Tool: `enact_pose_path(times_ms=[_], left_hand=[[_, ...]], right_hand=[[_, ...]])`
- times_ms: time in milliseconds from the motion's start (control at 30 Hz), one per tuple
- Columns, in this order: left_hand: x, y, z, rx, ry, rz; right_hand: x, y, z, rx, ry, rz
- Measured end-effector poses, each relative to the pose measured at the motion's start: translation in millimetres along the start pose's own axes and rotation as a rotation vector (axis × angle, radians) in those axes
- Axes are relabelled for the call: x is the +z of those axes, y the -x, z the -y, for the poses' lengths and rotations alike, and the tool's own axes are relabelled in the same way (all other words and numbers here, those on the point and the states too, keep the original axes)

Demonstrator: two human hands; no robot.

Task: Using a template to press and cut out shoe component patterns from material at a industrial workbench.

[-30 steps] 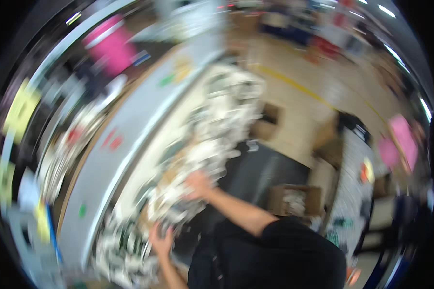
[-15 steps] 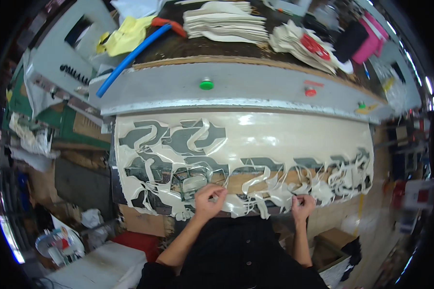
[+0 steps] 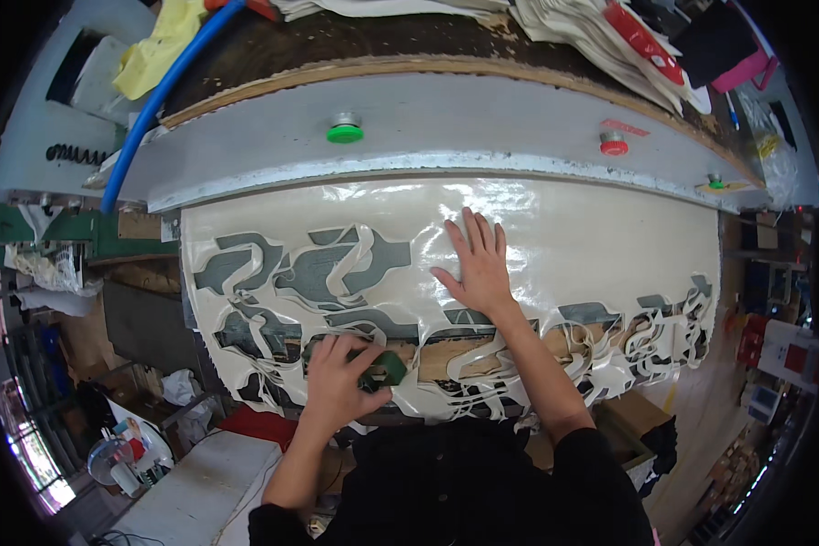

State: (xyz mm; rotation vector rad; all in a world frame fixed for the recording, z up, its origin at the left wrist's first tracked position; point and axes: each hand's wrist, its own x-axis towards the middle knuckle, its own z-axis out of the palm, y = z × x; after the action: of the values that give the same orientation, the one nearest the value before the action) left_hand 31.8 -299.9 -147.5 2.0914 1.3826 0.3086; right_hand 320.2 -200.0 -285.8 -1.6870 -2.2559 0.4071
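Observation:
A glossy cream sheet (image 3: pixel 591 241) lies across the machine bed, with shaped cut-outs and thin curling strips along its left and near parts. Through the cut-outs, grey-green material (image 3: pixel 387 259) shows. My left hand (image 3: pixel 332 382) is closed around a dark green cutting die (image 3: pixel 387 369) at the sheet's near left; its fingers hide part of the die. My right hand (image 3: pixel 482 273) lies flat on the uncut middle of the sheet, fingers spread, holding nothing.
Behind the sheet runs a grey machine beam (image 3: pixel 473 127) with a green button (image 3: pixel 344 129) and a red button (image 3: pixel 613 143). Stacked cream pieces (image 3: pixel 564 36) and a blue tube (image 3: pixel 168 91) lie above it. A white table (image 3: pixel 200 487) stands at lower left.
My right hand has moved from the sheet's near edge up and left onto its middle and spread out. My left hand has shifted left and taken hold of the green die. The view has moved closer.

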Motion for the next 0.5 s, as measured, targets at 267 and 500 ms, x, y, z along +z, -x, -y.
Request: enact_pose_path(times_ms=[267,500], left_hand=[[-46.7,-33.5,-41.4,-0.008,0.297,-0.611],[35.5,-90.0,-14.7,-0.449,1.152,-0.686]], right_hand=[[-1.4,13.7,-16.4,0.025,-0.411,-0.108],[3.2,63.2,-39.8,0.415,-1.145,-0.674]])
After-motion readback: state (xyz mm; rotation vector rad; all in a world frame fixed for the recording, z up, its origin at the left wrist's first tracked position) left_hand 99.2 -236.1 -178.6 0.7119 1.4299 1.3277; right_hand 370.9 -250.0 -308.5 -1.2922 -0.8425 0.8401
